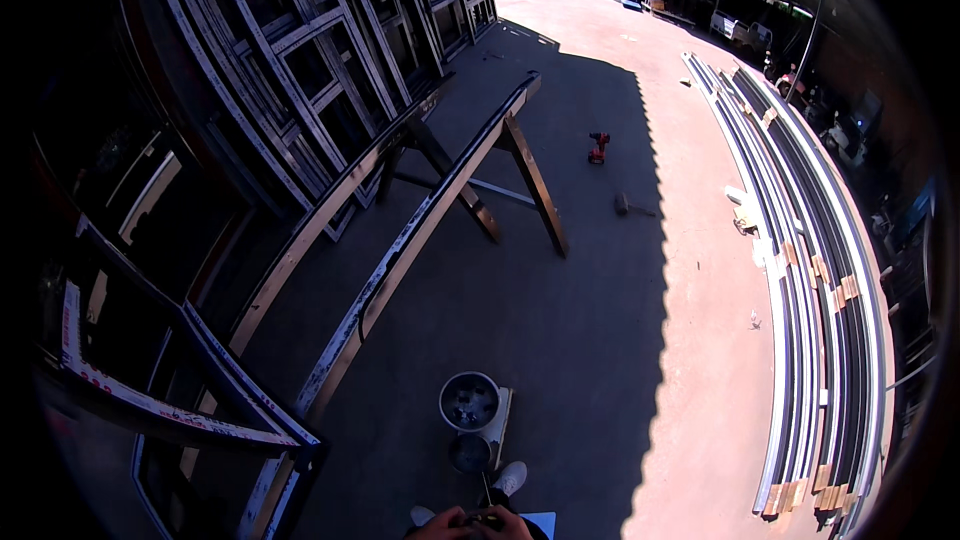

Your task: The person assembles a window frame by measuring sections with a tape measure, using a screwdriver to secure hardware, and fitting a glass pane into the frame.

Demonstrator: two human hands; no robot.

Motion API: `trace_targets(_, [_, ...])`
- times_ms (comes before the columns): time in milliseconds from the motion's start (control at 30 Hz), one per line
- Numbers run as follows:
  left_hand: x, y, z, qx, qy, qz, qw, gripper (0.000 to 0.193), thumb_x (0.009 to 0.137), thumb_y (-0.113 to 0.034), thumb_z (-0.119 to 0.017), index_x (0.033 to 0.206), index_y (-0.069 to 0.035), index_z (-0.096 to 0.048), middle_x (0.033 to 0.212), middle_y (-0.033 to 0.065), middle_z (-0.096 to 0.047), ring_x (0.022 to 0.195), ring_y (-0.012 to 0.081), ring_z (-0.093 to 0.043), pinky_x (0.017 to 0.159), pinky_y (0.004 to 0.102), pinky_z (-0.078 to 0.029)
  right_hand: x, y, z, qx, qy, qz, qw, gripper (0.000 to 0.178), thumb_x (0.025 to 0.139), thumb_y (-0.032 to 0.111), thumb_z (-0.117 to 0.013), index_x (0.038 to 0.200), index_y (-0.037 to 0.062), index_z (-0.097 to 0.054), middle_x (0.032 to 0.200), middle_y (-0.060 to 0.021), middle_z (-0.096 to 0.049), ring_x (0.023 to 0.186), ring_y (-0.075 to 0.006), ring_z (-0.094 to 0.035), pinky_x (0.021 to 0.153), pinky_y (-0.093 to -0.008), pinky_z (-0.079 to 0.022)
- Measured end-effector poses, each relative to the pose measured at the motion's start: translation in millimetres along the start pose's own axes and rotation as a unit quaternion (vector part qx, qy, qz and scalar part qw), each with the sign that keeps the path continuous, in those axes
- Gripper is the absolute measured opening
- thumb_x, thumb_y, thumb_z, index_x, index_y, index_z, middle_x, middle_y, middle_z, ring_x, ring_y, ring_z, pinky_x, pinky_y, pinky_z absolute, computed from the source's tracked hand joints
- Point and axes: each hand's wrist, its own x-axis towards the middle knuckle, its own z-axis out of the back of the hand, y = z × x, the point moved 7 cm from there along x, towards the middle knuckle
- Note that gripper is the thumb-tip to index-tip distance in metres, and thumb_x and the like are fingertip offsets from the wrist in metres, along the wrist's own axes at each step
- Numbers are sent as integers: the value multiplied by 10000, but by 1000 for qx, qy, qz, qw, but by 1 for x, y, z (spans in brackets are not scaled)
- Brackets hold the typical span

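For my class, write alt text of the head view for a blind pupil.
A person's left hand and right hand are close together at the bottom edge, anything held unclear, with a round bowl ahead. Left, a trestle supports long beams, and frames stand beyond; right, long bars lie on sunlit ground.

Workshop yard, where I work: hard floor (pixel 540 340); frames (pixel 305 30) stacked along its far left edge; long profiles (pixel 790 210) laid along its right edge; trestle (pixel 537 190), cordless drill (pixel 598 148), mallet (pixel 622 204) between.
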Motion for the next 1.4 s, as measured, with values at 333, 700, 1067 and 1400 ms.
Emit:
trace_targets(333, [-205,32,42,-138,-195,-157,958,321,1019,-78,-697,1280,-54,-511,1115,95,-659,1032,190,-692,879,385,-600,-59,15,-144,-117,110,52,986,344,919,79,-837,1156,34,-593,1105,-80,-757,1028,-141,-707,893,-302,-568])
trace_targets(700, [-518,234,65,-561,-279,-160,763,187,1075,-215,-515,1018,-59,-602,918,72,-619,798,189,-626,658,339,-500,-233,-65,-391,-176,326,89,924,302,922,21,-805,1145,16,-601,1135,-99,-748,1027,-139,-704,910,-303,-567])
trace_targets(1067, [-572,183,100,-505,-330,-172,779,315,1106,-400,-598,1108,-86,-572,761,-55,-450,674,66,-424,584,241,-352,-240,-56,-508,-244,438,197,842,278,914,17,-796,1139,14,-632,1175,-98,-773,1063,-182,-732,952,-347,-574])
trace_targets(1400, [-657,175,183,-465,-399,-68,787,243,1082,-309,-658,1144,-74,-666,875,-18,-609,728,55,-512,609,220,-411,-122,-23,-603,-282,521,137,794,263,927,7,-774,1140,16,-619,1187,-99,-766,1110,-189,-721,986,-335,-563])
